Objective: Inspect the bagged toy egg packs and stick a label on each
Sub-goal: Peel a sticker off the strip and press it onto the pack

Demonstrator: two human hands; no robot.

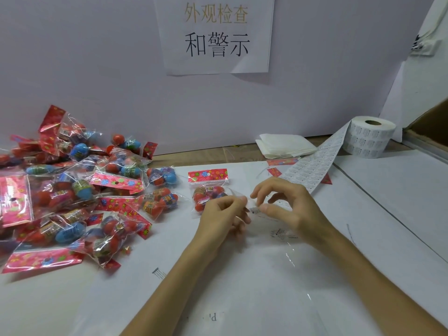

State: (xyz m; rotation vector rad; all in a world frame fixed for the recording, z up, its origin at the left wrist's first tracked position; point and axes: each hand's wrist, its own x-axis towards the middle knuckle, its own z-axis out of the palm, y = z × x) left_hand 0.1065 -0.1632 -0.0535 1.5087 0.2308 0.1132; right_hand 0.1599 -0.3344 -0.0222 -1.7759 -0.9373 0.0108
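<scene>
One bagged toy egg pack (206,187) with a red flowered header lies flat in the middle of the table. Just in front of it my left hand (221,214) has its fingers curled, pinching the edge of a thin clear bag or film. My right hand (281,204) pinches a small white printed label (255,210) between thumb and fingers, close to my left fingertips. A strip of labels (312,168) runs from my right hand back to a label roll (369,137) at the right rear.
A heap of several bagged egg packs (72,190) covers the left of the table. Folded white cloth (283,145) lies at the back. A clear plastic sheet (278,263) covers the table near me. A cardboard box edge (426,127) stands at the far right.
</scene>
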